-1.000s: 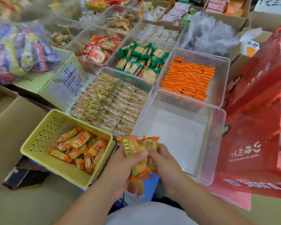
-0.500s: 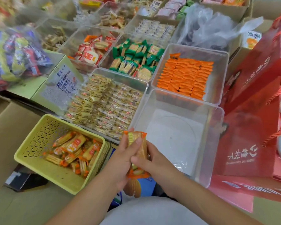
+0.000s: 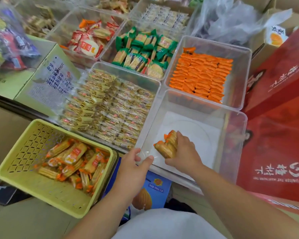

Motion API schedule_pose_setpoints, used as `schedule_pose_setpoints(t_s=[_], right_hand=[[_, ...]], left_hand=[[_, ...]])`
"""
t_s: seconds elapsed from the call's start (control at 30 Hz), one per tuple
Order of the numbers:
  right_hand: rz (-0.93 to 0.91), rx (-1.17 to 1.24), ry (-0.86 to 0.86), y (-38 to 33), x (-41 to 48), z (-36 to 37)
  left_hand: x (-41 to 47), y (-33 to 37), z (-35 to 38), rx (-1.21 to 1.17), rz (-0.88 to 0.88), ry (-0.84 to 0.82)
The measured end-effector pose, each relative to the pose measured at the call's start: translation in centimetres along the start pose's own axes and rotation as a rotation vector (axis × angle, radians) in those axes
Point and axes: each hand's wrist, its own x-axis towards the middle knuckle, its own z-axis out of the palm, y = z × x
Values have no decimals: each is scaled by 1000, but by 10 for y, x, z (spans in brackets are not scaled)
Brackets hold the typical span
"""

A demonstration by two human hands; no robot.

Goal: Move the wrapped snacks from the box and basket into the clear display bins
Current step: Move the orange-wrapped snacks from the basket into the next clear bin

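Note:
A yellow plastic basket at the lower left holds several orange-wrapped snacks. To its right stands a clear display bin with a white floor. My right hand is inside that bin near its front left corner and grips a small bundle of orange-wrapped snacks low over the floor. My left hand hovers at the bin's near left corner, fingers relaxed and holding nothing.
Other clear bins hold yellow-wrapped snacks, orange packets, green packets and red-and-white packets. Red gift boxes wall in the right side. A green carton sits at the left, a blue box under my arms.
Both hands held the snack bundle together in front of the bin. Now my right hand alone has carried it down into the clear bin, and my left hand has let go.

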Motion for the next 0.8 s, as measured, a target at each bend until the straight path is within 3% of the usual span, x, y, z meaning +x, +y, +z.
schedule_pose_setpoints(t_s=[0.13,0.2,0.33,0.47,0.57,0.8], right_hand=[[-278,-269,-134,0,16,33],[-316,-289,-189,3,21,35],[-228,-119,-230,13,27,27],[-139,-189,-153,24,27,28],[-35,-116,-235,24,25,29],[-12,-92,-205,13,21,38]], left_hand=[[6,-6,-3,60,-33,-7],[7,-8,-5,70,-51,-26],[8,-12,-8,85,-75,-113],[9,-15,-9,78,-98,-138],[10,-15,-11,29,-106,-155],[10,-20,-13,14,-62,-163]])
